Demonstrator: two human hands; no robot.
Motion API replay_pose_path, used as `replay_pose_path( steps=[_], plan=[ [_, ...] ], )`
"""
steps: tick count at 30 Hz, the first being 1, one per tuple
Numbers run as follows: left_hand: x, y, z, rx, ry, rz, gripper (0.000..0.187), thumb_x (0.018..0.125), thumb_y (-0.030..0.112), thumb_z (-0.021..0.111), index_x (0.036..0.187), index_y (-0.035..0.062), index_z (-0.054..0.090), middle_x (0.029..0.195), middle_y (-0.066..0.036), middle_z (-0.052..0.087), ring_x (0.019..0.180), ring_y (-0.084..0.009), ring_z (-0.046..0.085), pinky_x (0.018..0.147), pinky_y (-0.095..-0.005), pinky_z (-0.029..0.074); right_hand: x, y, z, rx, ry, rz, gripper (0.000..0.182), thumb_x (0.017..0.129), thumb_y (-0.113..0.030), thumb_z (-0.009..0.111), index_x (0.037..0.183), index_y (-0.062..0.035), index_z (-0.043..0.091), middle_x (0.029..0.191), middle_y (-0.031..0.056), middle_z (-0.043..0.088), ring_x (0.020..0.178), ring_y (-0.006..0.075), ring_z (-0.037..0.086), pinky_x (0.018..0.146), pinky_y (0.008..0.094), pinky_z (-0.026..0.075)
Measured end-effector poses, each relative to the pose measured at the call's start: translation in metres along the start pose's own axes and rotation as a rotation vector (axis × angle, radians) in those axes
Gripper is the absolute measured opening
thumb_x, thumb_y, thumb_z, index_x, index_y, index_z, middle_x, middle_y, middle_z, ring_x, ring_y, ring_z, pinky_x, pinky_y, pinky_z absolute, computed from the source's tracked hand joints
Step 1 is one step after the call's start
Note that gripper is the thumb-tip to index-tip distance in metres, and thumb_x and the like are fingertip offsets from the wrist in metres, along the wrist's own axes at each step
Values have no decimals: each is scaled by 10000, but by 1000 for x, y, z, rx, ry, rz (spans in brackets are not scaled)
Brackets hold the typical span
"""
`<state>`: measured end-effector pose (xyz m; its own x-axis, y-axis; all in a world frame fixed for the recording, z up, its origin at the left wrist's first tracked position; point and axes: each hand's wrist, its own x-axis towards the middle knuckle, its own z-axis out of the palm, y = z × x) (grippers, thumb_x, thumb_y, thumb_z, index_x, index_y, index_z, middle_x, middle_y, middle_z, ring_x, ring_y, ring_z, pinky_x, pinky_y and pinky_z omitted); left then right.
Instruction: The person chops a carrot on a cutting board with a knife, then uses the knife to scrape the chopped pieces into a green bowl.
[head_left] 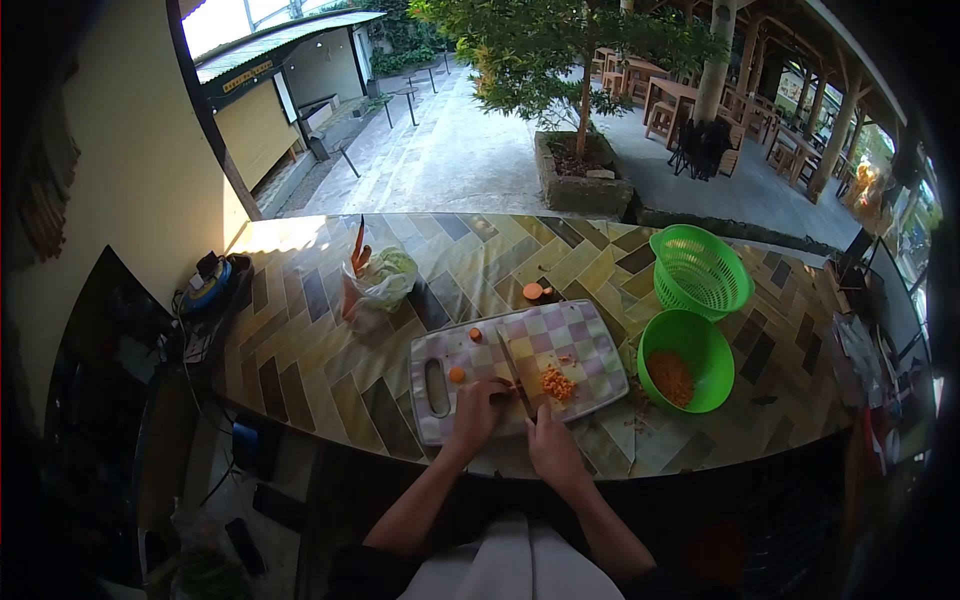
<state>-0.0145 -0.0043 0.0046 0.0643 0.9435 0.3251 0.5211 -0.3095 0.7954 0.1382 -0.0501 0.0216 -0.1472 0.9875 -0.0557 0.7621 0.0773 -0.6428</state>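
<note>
A checkered cutting board (590, 345) lies on the patterned table. My right hand (552, 440) is closed round the handle of a knife (508, 355), whose blade points away over the board. Just left of the blade, my left hand (482, 405) has its fingers pressed together on a small orange piece, mostly hidden. Diced carrot (557, 384) is heaped right of the knife. Two carrot pieces, one (456, 375) near the board's handle hole and one (475, 335) farther back, rest on the board. Beyond its back edge lie more carrot pieces (533, 291).
Right of the board, a green bowl (715, 365) holds orange bits, with a green strainer basket (735, 290) behind it. A plastic bag with vegetables (385, 285) is at the back left. Scraps (637, 405) lie beside the board. Cables and a tray (215, 300) are far left.
</note>
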Motion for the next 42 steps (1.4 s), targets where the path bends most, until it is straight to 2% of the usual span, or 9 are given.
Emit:
replay_pose_path(
  steps=[7,10,13,16,22,25,37,42],
  plan=[
    [1,-5,-1,15,6,22,176,749,-17,640,897,-49,728,935,-194,714,886,-360,689,826,-388,530,-5,-9,1,-172,-29,15,266,995,-221,490,1065,33,455,809,273,657,758,463,648,679,551,511],
    [-3,-8,5,1,41,30,184,734,-32,636,891,-51,729,922,-188,716,912,-354,680,844,-387,521,6,-6,8,-201,-70,37,261,995,-217,490,1080,26,446,828,280,654,797,469,645,698,547,510],
    [-4,-2,6,27,88,35,188,722,-43,634,878,-35,739,910,-177,719,928,-348,665,855,-385,513,10,-1,8,-151,11,-22,266,993,-213,462,1122,19,452,848,264,662,822,452,665,713,540,532],
    [-8,-1,8,54,92,37,181,724,-30,655,876,-14,750,910,-165,722,924,-339,654,849,-382,510,9,4,0,-91,12,-55,250,998,-223,469,1082,12,455,871,277,650,842,472,645,714,548,516],
    [-9,-10,12,-12,137,7,158,740,33,720,891,12,762,906,-145,730,919,-313,655,838,-375,518,-3,20,-9,84,14,-48,273,999,-242,500,999,27,455,806,312,618,817,501,597,683,574,452],
    [-8,-11,11,20,138,23,165,733,40,729,893,16,764,895,-141,732,902,-308,661,833,-373,523,-7,16,-6,127,15,-70,286,1003,-253,494,1002,31,451,780,313,613,801,507,592,670,583,442],
    [-9,-13,9,36,142,70,203,706,-1,680,893,11,758,912,-147,732,893,-311,670,836,-382,526,-5,-12,8,-111,-7,46,288,1011,-239,469,1076,39,435,818,294,645,814,494,626,708,563,498],
    [-10,-3,7,32,186,46,194,710,-3,679,885,13,760,905,-138,733,906,-305,664,849,-374,523,7,5,12,70,50,-21,289,1009,-240,482,1030,47,449,806,309,625,804,508,602,676,573,463]
  ],
)
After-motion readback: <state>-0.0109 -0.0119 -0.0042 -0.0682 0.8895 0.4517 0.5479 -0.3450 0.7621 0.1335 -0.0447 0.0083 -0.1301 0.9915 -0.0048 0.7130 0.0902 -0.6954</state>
